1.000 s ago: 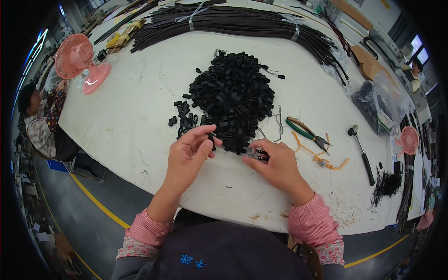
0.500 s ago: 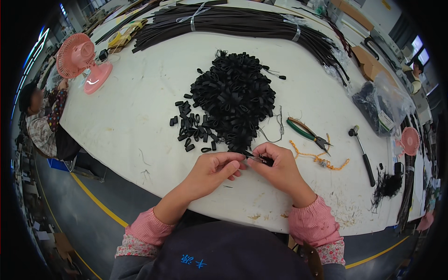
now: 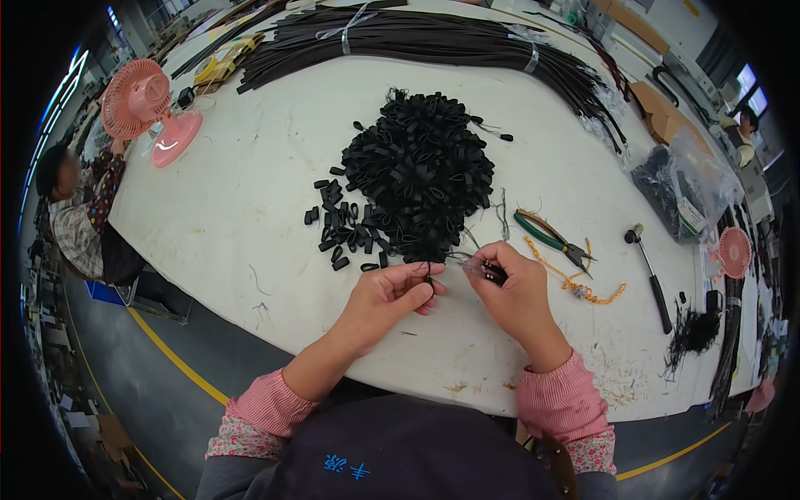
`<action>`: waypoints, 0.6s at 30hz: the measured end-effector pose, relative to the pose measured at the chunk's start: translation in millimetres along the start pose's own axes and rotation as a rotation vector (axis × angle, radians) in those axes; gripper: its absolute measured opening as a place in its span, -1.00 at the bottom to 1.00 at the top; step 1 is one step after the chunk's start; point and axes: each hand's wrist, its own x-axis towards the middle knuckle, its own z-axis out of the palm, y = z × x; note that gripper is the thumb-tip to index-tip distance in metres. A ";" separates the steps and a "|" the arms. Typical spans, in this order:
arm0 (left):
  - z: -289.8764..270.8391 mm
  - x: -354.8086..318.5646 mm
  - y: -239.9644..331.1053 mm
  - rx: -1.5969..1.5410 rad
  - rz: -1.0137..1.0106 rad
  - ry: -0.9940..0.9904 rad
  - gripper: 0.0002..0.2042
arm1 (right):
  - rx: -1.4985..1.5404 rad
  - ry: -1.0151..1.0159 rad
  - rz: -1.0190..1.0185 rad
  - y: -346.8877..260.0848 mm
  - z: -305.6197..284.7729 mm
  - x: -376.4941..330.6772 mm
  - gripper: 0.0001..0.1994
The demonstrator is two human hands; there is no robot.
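Note:
My left hand (image 3: 375,307) is closed, with thumb and forefinger pinching a small black strap loop (image 3: 429,282) that has thin thread ends sticking up. Just right of it, my right hand (image 3: 518,302) is wrapped round small thread snips (image 3: 472,266), their thin blades pointing left toward the loop. Part of the snips is hidden in the palm. Right beyond my fingers rises a big heap of black strap loops (image 3: 419,162). Several loose loops (image 3: 343,223) lie scattered at the heap's left side.
Right of the heap lie green-handled pliers (image 3: 542,233), an orange cord (image 3: 596,292) and a hammer (image 3: 652,279). A black thread clump (image 3: 693,332) and a clear plastic bag (image 3: 687,187) are farther right. Bundled black strips (image 3: 425,40) cross the back; a pink fan (image 3: 171,137) stands far left.
My right hand has drawn back a little to the right with the snips, opening a gap between the hands. The loop and its threads now show at my left fingertips.

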 end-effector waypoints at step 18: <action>-1.1 -2.2 -1.0 0.071 0.045 -0.033 -0.58 | -0.275 -0.115 -0.476 -15.5 -7.0 -1.1 -0.86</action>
